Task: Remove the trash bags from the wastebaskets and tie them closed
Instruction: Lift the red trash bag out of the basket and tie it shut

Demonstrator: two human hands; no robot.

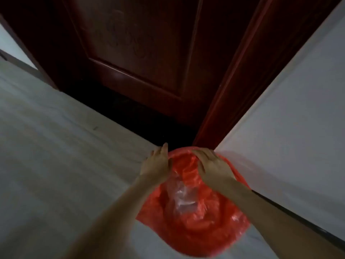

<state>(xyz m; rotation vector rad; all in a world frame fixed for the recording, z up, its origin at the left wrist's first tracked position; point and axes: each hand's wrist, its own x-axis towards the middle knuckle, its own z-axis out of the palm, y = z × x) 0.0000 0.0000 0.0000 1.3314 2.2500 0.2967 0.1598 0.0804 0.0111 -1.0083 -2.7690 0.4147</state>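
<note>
- While the red bag (196, 217) sits by the door (130, 53), both hands pinch its rim: left hand (156, 163), right hand (211, 165)
- Nothing lifted or tied yet, I'd say

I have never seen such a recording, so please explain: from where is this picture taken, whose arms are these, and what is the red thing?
There is only one picture. A camera on the person's head takes it, looking down, so the arms are the person's own. The red thing is a plastic trash bag lining a wastebasket on the pale floor, beside a dark wooden door. Clear plastic waste lies inside. The left hand and right hand hold the bag's far rim. The bag is open, not tied.
</note>
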